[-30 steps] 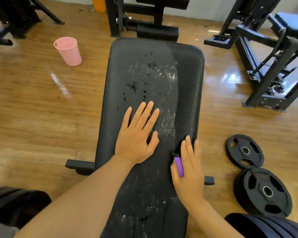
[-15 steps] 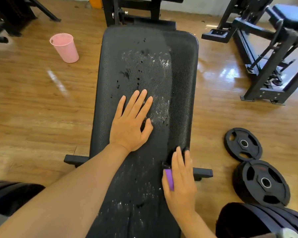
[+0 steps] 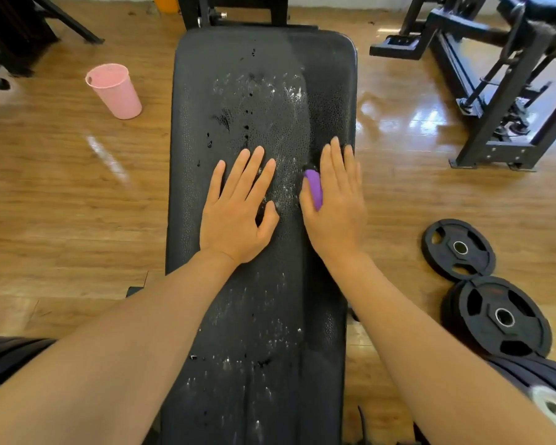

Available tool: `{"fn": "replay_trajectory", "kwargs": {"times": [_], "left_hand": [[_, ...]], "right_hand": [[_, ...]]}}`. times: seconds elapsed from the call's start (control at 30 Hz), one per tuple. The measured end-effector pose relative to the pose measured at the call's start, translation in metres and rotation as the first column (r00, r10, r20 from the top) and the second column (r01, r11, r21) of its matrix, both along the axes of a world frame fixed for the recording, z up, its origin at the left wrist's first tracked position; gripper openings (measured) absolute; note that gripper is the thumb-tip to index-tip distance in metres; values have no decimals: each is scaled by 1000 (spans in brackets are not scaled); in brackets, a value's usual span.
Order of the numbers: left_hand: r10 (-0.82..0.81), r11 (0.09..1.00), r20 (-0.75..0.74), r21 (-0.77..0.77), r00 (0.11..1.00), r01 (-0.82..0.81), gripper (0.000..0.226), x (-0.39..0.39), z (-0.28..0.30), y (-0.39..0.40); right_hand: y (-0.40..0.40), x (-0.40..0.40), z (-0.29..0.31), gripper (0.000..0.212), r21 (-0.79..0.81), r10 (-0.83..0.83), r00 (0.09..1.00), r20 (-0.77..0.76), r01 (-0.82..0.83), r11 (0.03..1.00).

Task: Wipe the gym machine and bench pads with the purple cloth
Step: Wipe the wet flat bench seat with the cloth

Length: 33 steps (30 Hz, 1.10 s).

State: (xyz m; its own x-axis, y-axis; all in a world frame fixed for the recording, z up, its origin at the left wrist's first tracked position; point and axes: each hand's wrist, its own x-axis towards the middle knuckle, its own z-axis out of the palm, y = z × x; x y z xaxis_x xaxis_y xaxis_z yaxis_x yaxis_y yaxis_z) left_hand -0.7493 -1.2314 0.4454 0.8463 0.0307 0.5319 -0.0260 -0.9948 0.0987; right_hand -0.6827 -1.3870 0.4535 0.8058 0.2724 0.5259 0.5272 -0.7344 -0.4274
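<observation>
A long black bench pad [image 3: 238,78] runs up the middle of the view, speckled with white wet marks down its centre. My left hand [image 3: 238,207] lies flat on the pad with fingers straight and spread. Beside it, my right hand [image 3: 334,203] presses flat on the purple cloth [image 3: 313,186] along the pad's right side. Only a small purple fold shows by the thumb; the rest of the cloth is hidden under the palm. The strip of pad on the right looks darker and free of white marks.
A pink cup [image 3: 114,91] stands on the wooden floor left of the bench. Two black weight plates [image 3: 459,248] [image 3: 498,316] lie on the floor to the right. A black machine frame [image 3: 495,91] stands at the back right, another machine [image 3: 231,11] behind the bench.
My right hand slid the purple cloth up the pad's right side, from below my left hand to level with it. My left hand stayed flat in place.
</observation>
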Motion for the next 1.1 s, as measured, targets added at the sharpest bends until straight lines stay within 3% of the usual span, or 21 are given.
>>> {"fn": "replay_trajectory", "kwargs": {"times": [0.3,0.43,0.67,0.83,1.0,1.1], "left_hand": [[14,999,12,35,1000,-14,56,0,-1,-3],[41,998,-5,50,999,-41,54,-2,-4,-8],[39,999,-74,28,997,-37,56,-25,-11,-17],[15,1000,-84,0,996,-15,56,-41,-17,-23],[30,1000,-57,2,998,-30,56,-49,-24,-27],[29,1000,-46,3,998,-29,56,-48,-25,-26]], "right_hand": [[-100,-204,-108,70,-130,146,983,-108,-160,979],[-79,-176,-90,62,-102,125,990,-66,-131,986],[-10,-34,-17,58,-31,-34,999,-1,34,999],[-41,-103,-54,60,15,-32,999,-4,32,999],[-94,-212,-108,64,-187,95,992,-79,-109,976],[-100,-213,-114,64,-200,142,986,-86,-156,967]]}}
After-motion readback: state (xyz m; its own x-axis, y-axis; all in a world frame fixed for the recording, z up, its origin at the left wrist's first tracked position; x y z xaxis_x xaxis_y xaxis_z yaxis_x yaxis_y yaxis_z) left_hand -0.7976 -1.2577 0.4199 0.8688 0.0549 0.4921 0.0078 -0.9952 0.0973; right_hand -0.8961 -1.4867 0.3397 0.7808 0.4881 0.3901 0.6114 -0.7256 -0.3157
